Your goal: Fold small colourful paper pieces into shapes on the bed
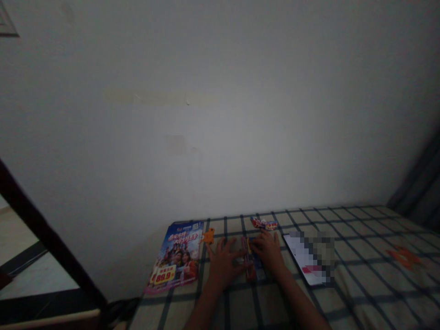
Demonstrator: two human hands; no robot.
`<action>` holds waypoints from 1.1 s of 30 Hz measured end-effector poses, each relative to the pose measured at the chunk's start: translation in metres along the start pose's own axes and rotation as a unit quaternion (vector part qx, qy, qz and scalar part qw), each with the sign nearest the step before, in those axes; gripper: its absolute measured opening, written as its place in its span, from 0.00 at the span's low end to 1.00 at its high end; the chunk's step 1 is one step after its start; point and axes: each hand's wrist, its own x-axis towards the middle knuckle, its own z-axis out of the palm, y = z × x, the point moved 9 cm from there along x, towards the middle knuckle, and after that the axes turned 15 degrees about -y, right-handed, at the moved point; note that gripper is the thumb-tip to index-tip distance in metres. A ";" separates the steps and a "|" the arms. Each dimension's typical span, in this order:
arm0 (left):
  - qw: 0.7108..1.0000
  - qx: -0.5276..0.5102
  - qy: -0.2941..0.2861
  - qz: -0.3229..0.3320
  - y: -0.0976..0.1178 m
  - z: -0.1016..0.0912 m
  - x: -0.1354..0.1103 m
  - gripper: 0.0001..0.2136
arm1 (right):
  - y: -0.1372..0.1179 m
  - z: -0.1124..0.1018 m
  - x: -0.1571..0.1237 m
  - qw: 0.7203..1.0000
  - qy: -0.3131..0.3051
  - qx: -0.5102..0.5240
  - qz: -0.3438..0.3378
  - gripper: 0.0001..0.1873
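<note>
A narrow, colourful printed piece (251,273), dark blue and red with a yellow part, lies flat on the checked cloth between my hands. Whether it is paper or a packet is too dim to tell. My left hand (224,262) rests at its left side, open with fingers spread, fingertips touching its edge. From the right, my right hand (268,250) reaches over its upper part, with bent fingers pressed together on it near the yellow part. Just beyond my right hand is a crumpled red, white and blue printed scrap (264,223).
A glossy flyer (178,256) lies to the left, with a small orange figure (208,235) beside it. On the right lies a phone-like slab (305,259), partly pixelated. The checked cloth (360,275) runs back to a grey wall (240,137). A dark post (48,229) slants at far left.
</note>
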 end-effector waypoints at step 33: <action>1.000 -0.018 0.010 0.009 -0.001 0.001 0.001 0.18 | -0.018 -0.018 0.011 0.994 0.071 -0.071 0.041 0.09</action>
